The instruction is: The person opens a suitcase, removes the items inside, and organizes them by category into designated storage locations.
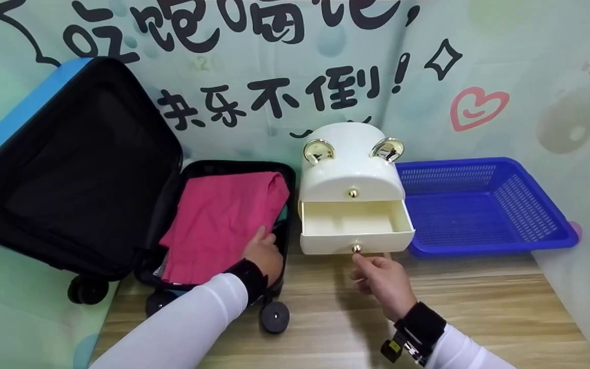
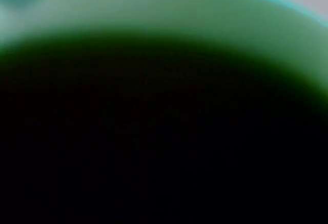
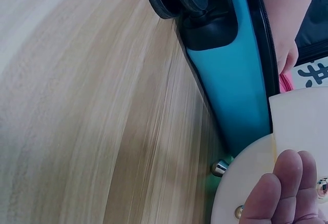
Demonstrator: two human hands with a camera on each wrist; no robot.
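Note:
A pink folded cloth lies in an open suitcase. My left hand rests at the cloth's right edge; how its fingertips lie is hidden. The right wrist view also shows that left hand over the blue suitcase side. On the right, a white drawer box with gold ears has its lower drawer pulled out, nothing visible inside. My right hand is just below the drawer's gold knob, a fingertip near it. Extended fingers show beside the box in the right wrist view.
A blue plastic basket stands right of the drawer box. The suitcase's raised lid leans to the left. Beneath everything is a wood-grain table, with a printed cloth backdrop behind. The left wrist view is mostly dark and blurred.

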